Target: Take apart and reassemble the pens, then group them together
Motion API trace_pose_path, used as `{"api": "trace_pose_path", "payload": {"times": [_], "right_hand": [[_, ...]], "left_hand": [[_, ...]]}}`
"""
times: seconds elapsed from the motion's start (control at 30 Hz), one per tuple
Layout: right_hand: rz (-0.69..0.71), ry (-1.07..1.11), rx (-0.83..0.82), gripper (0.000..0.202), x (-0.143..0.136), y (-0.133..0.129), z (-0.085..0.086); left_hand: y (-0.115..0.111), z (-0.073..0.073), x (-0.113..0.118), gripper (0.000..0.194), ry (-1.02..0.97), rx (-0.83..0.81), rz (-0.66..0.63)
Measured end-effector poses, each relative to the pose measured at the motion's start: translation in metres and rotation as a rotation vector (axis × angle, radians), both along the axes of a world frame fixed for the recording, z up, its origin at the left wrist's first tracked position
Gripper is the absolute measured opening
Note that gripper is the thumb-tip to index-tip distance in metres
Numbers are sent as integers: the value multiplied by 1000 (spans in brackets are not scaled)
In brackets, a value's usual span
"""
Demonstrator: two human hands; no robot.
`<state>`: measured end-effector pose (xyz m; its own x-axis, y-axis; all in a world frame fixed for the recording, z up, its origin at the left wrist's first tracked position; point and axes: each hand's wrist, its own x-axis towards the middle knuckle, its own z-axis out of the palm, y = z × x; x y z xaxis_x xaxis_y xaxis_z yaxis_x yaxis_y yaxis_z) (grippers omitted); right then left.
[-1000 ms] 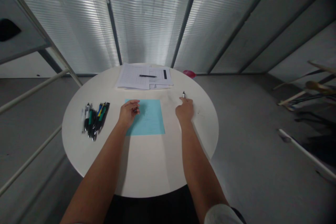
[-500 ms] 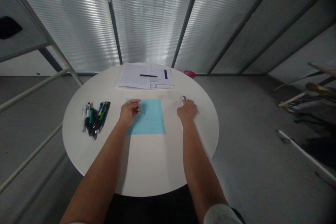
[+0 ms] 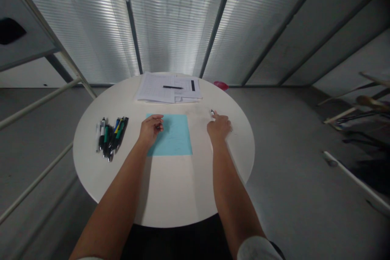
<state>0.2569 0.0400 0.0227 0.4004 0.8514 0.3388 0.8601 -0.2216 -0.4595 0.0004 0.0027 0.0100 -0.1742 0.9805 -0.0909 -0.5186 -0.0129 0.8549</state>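
Note:
My left hand [image 3: 150,128] rests at the left edge of a sheet of light blue paper [image 3: 175,138]. Its fingers are curled together, and a small dark bit shows between them, too small to name. To the right of the sheet, my right hand [image 3: 218,128] is low over the table with most fingers folded. A small black-and-white end of what looks like a pen [image 3: 212,112] pokes out beyond its index finger. The rest of that pen is hidden by the hand. Faint writing marks show on the blue paper.
Several pens [image 3: 111,138] lie bunched on the left of the round white table [image 3: 170,195]. Printed papers [image 3: 157,88] with a dark pen [image 3: 172,87] on top lie at the far edge. A white metal frame [image 3: 39,103] stands at the left, blinds [image 3: 170,20] behind.
My right hand has shifted very slightly to the right, the index finger reaching out at the black-and-white pen end. The left hand and blue paper have stayed in place.

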Motion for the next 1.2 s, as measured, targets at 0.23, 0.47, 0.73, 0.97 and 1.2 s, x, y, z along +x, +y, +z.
{"api": "trace_pose_path", "payload": {"times": [0.23,0.47,0.73,0.97,1.2], "right_hand": [[537,107,166,35,-50,-4,-7],[737,129,-21,20,-63,1,-30],[698,144,-54,20,-63,4,-29],[711,156,-37,19,-63,6,-33],[706,128,-29,20,-63,8,-36]], "left_hand": [[-1,3,1,24,4,-13,-6],[-2,1,0,19,137,31,82],[-15,6,-7,11,1120,56,581],[-18,0,-18,7,1249,-124,707],[-13,0,-20,25,1585,-398,687]]}}
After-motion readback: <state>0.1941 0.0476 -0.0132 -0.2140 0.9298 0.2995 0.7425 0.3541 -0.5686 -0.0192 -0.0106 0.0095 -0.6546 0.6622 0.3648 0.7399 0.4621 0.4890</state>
